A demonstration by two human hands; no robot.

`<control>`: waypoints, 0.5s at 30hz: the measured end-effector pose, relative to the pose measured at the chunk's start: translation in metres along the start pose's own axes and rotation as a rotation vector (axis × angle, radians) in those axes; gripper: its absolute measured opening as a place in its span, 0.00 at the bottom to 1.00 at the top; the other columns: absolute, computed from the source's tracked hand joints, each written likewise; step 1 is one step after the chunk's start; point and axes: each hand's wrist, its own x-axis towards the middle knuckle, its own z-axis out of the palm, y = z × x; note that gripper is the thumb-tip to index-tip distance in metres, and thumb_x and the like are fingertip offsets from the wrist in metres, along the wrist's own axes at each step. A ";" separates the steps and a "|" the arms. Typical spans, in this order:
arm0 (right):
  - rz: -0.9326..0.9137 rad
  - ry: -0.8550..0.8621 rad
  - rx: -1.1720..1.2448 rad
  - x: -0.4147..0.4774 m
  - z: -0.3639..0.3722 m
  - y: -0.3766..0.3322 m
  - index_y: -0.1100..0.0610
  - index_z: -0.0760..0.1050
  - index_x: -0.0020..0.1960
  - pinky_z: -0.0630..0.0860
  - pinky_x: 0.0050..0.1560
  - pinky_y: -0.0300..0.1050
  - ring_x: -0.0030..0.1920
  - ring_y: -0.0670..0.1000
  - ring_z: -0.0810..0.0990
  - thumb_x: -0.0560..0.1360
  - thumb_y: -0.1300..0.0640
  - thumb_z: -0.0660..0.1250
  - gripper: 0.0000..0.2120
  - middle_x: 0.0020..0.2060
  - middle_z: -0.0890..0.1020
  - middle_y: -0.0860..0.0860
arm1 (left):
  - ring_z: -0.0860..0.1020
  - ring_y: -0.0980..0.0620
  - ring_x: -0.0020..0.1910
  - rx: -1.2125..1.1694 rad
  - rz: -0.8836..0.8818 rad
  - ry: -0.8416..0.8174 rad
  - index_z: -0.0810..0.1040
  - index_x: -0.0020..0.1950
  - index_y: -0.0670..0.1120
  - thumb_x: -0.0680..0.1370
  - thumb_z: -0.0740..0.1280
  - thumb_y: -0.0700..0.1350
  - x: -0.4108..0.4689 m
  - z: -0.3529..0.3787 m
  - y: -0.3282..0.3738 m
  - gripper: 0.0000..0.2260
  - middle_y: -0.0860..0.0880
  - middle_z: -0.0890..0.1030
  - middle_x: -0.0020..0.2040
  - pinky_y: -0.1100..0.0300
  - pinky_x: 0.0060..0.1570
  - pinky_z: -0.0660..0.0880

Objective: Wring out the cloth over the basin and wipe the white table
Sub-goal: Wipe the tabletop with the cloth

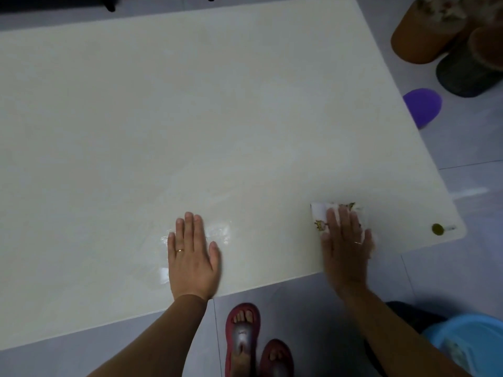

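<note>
The white table (190, 118) fills most of the view, with wet streaks near its front edge. My left hand (190, 257) lies flat on the tabletop, fingers spread, holding nothing. My right hand (345, 240) presses flat on a white cloth (319, 214) with a small yellow print, near the table's front right corner; the hand is blurred. Most of the cloth is hidden under the palm. A blue basin (471, 346) stands on the floor at the lower right, partly cut off by the frame.
A small dark green spot (437, 229) sits at the table's right corner. Brown and dark stools (424, 34) and a purple object (423, 106) stand on the grey tiled floor beyond the right edge. My feet in red sandals (242, 338) are below the table's front edge.
</note>
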 end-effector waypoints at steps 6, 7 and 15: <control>-0.292 -0.087 0.019 -0.057 0.016 -0.068 0.51 0.58 0.75 0.53 0.72 0.62 0.75 0.56 0.56 0.75 0.50 0.53 0.28 0.75 0.59 0.51 | 0.45 0.49 0.78 0.018 -0.011 -0.014 0.48 0.78 0.43 0.80 0.44 0.54 0.000 0.001 0.001 0.29 0.45 0.49 0.79 0.53 0.76 0.40; -0.357 -0.106 0.018 -0.059 0.014 -0.065 0.51 0.59 0.75 0.53 0.72 0.62 0.75 0.55 0.56 0.76 0.49 0.56 0.28 0.75 0.60 0.51 | 0.46 0.49 0.78 0.017 -0.010 -0.021 0.48 0.78 0.43 0.79 0.44 0.54 0.000 0.000 0.002 0.29 0.45 0.49 0.79 0.53 0.76 0.41; -0.281 -0.293 0.551 -0.023 -0.024 -0.034 0.56 0.77 0.54 0.42 0.74 0.41 0.67 0.50 0.72 0.78 0.59 0.60 0.09 0.59 0.80 0.50 | 0.59 0.36 0.75 -0.155 -0.068 0.076 0.65 0.73 0.36 0.75 0.61 0.37 -0.001 -0.022 0.050 0.25 0.36 0.64 0.74 0.42 0.74 0.50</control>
